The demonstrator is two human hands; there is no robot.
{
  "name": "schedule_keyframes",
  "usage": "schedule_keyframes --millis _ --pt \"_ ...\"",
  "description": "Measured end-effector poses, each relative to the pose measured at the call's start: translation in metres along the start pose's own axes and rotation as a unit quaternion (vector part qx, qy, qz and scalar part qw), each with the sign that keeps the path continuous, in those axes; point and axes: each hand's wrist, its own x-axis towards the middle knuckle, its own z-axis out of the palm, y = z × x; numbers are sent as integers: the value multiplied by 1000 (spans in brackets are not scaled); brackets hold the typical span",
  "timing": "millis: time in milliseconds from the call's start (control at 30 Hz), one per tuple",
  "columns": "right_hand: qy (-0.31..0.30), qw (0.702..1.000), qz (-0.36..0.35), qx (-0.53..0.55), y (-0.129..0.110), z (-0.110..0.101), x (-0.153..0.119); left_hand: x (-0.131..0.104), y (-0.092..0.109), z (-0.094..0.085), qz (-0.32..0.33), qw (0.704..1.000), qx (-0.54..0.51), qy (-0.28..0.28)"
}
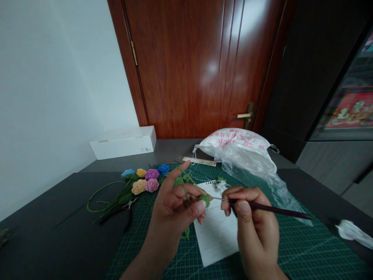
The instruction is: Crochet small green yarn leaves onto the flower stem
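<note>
Between thumb and fingers, my left hand [177, 206] pinches a small green crochet piece [204, 200]. Its raised index finger carries a strand of green yarn [185, 189] that runs down to the piece. My right hand [256, 221] is closed around a crochet hook [271, 209] with a dark handle. The hook's thin metal shaft points left and its tip meets the green piece; the very tip is hidden. More green yarn hangs below and behind my left hand. Under both hands lies a printed white sheet [217, 233].
A green cutting mat [303, 245] covers the dark table. Crocheted flowers [145, 181] and pliers [128, 212] lie at left. Behind are a white box [124, 142], a ruler [199, 161] and a stuffed white plastic bag [241, 149]. A crumpled white wrapper [354, 232] lies at right.
</note>
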Motion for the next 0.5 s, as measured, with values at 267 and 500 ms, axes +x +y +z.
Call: schedule_keyframes --millis 267,500 --pt "14 990 94 103 -2 0 7 2 2 -1 -33 997 -67 -32" --pt "26 861 354 365 -1 14 11 7 0 -2 -90 982 -150 -72"
